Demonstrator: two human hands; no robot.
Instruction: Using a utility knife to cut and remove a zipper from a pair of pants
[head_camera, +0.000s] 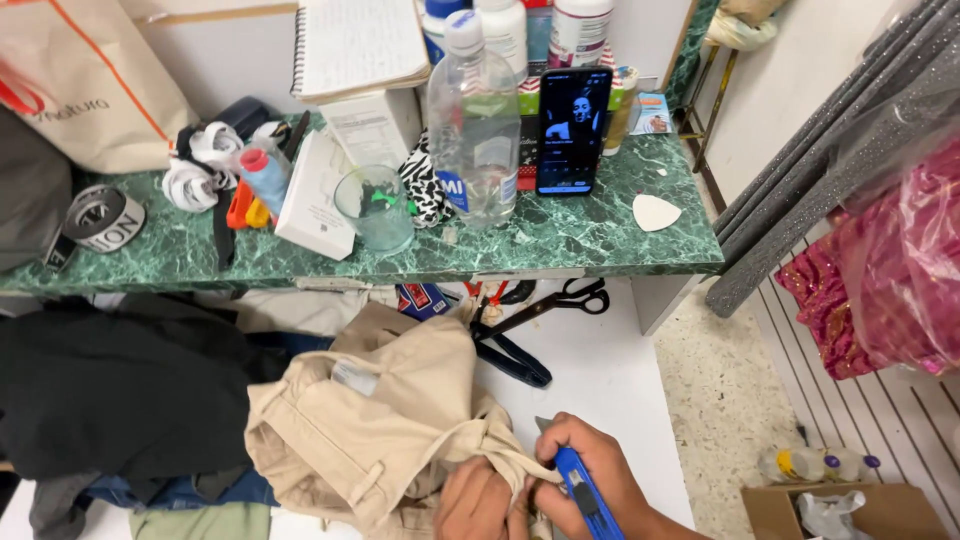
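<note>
My right hand (600, 480) grips a blue utility knife (585, 492) at the bottom edge of the view, its tip against a bunched fold of beige trousers (380, 420). Pinching that same fold just left of the knife is my left hand (475, 502). The trousers lie crumpled on a white work surface (600, 370). Both hands are cut off by the frame's lower edge.
Black scissors (560, 300) lie on the white surface behind the trousers. A black garment (110, 390) lies at left. The green marble shelf (580, 240) carries a water bottle (475, 120), a phone (572, 130), a glass (375, 208), a tape roll (100, 218) and a white chalk piece (655, 212).
</note>
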